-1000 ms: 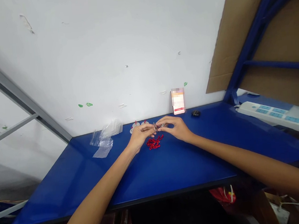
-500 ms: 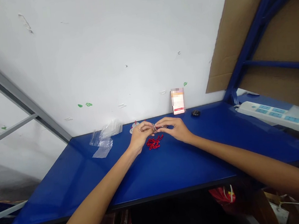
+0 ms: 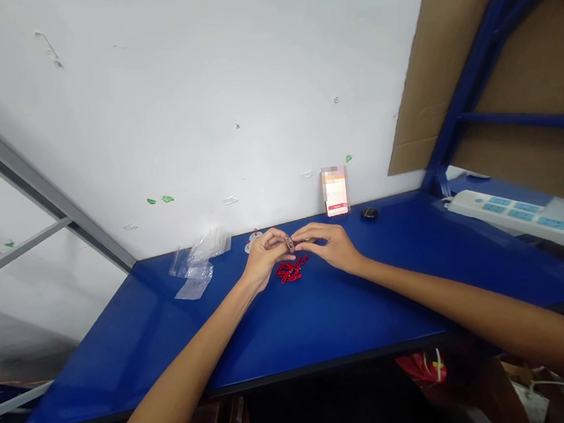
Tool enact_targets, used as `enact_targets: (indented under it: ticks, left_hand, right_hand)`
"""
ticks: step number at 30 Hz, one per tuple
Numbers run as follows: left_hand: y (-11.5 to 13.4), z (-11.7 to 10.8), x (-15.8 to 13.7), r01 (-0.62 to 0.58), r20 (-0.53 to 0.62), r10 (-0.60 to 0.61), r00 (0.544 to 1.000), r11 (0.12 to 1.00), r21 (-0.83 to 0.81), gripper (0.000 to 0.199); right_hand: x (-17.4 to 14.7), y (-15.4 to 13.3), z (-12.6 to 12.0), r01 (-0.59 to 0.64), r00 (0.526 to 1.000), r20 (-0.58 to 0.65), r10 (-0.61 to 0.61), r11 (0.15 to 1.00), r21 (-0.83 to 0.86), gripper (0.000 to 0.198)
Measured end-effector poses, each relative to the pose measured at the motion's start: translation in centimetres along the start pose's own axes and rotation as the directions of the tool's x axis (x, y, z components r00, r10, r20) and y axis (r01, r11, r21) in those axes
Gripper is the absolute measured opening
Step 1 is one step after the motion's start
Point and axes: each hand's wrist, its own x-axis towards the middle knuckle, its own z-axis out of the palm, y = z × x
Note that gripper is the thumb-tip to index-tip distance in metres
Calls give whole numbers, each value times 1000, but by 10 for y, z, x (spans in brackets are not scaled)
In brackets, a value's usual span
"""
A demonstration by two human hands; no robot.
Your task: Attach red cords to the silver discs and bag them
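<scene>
The small disc [image 3: 290, 243] has tilted slightly since the earlier frame, while my hands have barely shifted. It sits just beyond the pile of red loops [image 3: 289, 272], my landmark. I judge the step as working the disc between fingertips; next calls for a steady left pinch. My left hand [image 3: 264, 256] grasps the disc, fingers nearly together. My right hand [image 3: 332, 243] pinches narrowly beside it; whether it grips, I can't tell.
</scene>
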Motion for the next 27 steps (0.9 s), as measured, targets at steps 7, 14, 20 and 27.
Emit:
enact_targets:
  ticks: [7, 14, 20, 27]
  left_hand:
    - [1, 0, -2, -34, 33, 34, 999, 999, 5, 29]
    - [2, 4, -3, -40, -16, 40, 999, 998, 42, 34]
    - [-2, 2, -1, -10, -27, 11, 1000, 999, 33, 35]
    - [-4, 7, -1, 26, -134, -21, 991, 999, 38, 41]
  right_hand:
    - [0, 3, -1, -14, 1000, -7, 14, 999, 36, 17]
    - [-1, 7, -1, -59, 998, -4, 59, 995, 82, 17]
    - [-2, 6, 0, -37, 999, -24, 38, 998, 45, 17]
    - [-1, 7, 0, -48, 998, -34, 50, 997, 66, 18]
